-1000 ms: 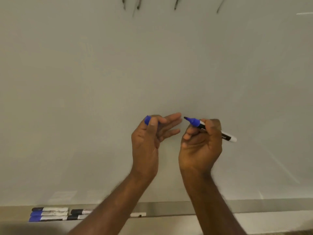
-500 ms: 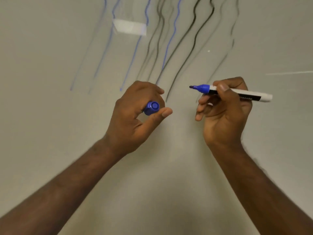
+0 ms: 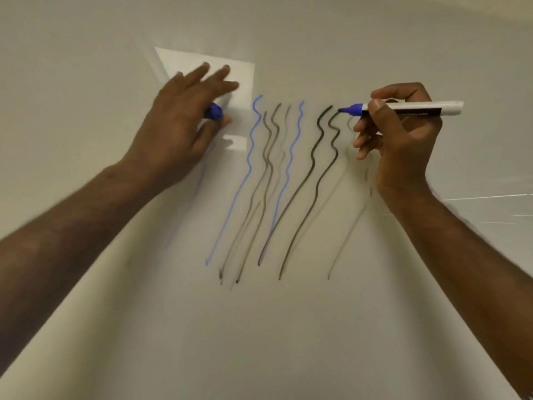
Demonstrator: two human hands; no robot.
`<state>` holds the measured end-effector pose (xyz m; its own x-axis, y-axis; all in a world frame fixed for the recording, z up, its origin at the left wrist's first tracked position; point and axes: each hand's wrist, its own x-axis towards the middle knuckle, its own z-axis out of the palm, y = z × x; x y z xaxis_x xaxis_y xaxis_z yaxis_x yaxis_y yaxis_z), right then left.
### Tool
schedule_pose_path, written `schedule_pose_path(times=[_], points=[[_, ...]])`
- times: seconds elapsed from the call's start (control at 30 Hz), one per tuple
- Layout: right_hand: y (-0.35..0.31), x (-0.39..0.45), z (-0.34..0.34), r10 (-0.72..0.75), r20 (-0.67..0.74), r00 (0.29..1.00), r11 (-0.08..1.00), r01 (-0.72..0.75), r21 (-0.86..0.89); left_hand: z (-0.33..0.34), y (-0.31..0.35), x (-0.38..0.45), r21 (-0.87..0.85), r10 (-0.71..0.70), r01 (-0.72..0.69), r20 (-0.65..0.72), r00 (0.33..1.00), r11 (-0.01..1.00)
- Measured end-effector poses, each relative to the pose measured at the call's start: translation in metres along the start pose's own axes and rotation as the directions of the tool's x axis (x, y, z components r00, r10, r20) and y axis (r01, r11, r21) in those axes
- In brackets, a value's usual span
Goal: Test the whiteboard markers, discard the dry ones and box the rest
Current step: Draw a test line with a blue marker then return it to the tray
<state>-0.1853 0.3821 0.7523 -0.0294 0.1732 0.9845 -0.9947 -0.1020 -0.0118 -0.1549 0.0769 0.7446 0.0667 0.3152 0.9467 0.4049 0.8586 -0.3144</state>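
Fingers (image 3: 377,106) pinching marker (image 3: 409,108), cap (image 3: 214,111) seemingly palmed

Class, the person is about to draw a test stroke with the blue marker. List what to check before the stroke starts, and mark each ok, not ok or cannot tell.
1. Cap off, nib exposed: ok. The blue marker shows a bare tip.
2. Firm grip: ok. The right hand wraps the barrel.
3. Cap kept for recapping: ok. The blue cap sits in the left hand.
4. Tip touching the whiteboard: cannot tell.
5. Clear space for a new stroke: not ok. The tip sits at the top of a black wavy line.
6. Marker has ink: cannot tell; no stroke drawn yet.
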Motion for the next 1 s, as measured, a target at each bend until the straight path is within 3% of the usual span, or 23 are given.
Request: schedule_pose_path(times=[0.23, 0.37, 0.47, 0.67, 1.0], points=[[0.020, 0.026, 0.011, -0.071, 0.003, 0.997, 0.996, 0.071, -0.048, -0.004, -0.045, 0.008, 0.115, -0.109, 0.115, -0.059, 0.992, 0.987], [0.030, 0.024, 0.015, -0.199, 0.023, 0.980, 0.976, 0.200, -0.088, -0.003, -0.048, 0.007, 0.029, -0.133, 0.136, -0.072, 0.988, 0.990], [0.030, 0.025, 0.018, -0.263, 0.056, 0.963, 0.933, 0.268, -0.238, -0.004, -0.048, 0.007, 0.009, -0.136, 0.137, -0.083, 0.987, 0.991], [0.026, 0.033, 0.024, -0.273, 0.010, 0.962, 0.879, 0.253, -0.405, -0.004, -0.048, 0.007, 0.015, -0.135, 0.137, -0.069, 0.988, 0.990], [0.023, -0.002, 0.027, -0.257, 0.044, 0.965, 0.893, 0.254, -0.372, -0.003, -0.050, 0.007, 0.037, -0.117, 0.119, -0.069, 0.991, 0.992]])
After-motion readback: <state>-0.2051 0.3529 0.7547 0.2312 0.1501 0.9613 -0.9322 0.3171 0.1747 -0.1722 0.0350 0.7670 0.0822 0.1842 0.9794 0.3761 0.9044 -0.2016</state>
